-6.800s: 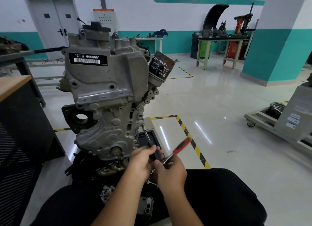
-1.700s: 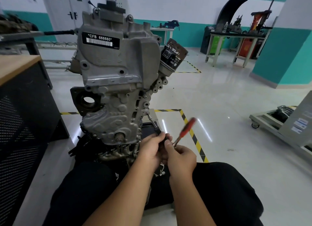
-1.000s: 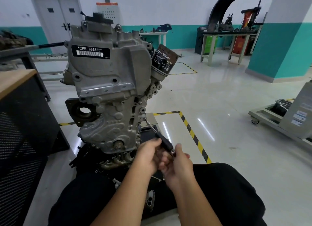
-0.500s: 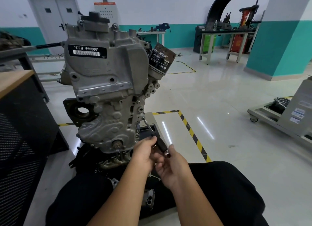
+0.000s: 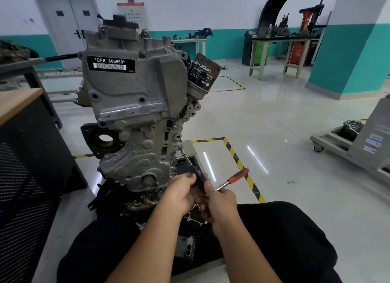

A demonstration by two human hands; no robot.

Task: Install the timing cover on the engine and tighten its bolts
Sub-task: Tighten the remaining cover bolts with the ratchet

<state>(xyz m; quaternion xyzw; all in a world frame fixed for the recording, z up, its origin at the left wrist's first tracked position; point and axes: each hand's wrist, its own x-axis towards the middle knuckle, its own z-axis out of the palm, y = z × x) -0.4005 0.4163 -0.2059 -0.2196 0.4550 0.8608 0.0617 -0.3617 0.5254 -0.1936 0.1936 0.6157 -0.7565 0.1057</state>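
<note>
A grey engine [image 5: 130, 105] stands upright in front of me with the silver timing cover [image 5: 137, 156] on its near face. A long extension bar [image 5: 190, 163] runs from a bolt on the cover's lower right edge [image 5: 181, 148] down to my hands. My left hand [image 5: 181, 191] grips the bar's dark lower end. My right hand [image 5: 219, 200] holds the head of a ratchet with a red handle [image 5: 237, 176], which sticks out to the upper right.
A black mesh cabinet with a wooden top [image 5: 23, 151] stands close on the left. An oil filter [image 5: 200, 78] juts from the engine's right side. A phone [image 5: 185, 249] lies on my lap. A wheeled cart [image 5: 346, 147] sits on the floor at right.
The red ratchet handle, hidden behind my hands half a second ago, has swung out to the upper right. Both hands stay on the tool at the same bolt.
</note>
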